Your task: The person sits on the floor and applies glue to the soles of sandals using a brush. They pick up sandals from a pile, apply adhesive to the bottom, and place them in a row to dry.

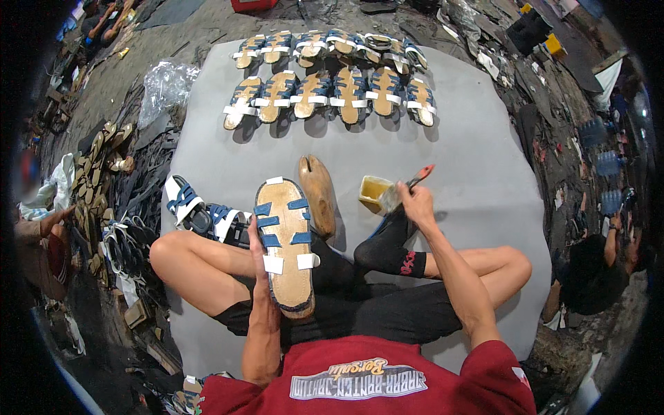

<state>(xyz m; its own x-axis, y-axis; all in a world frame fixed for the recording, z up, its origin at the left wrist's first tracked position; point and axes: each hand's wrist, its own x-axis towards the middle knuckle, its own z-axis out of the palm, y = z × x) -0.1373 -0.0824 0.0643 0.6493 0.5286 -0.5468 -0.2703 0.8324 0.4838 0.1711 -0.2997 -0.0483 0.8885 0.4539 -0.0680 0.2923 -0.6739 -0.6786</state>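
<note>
Sandal [289,225], oblong, tan and blue-strapped, clasped in the left hand [256,250], points lengthwise forward, left of the right hand [417,205], which pinches a red-tipped brush [390,198].

Even, fairly bright light falls on the grey mat [477,187]; the floor [117,69] at both sides is dimmer. The held sandal [289,221] at centre looks sharp. Soft shadows lie below the sandal rows [348,97] at upper centre, and crumpled plastic [166,90] at upper left glints. Fisheye bending and blur grow toward black corners
</note>
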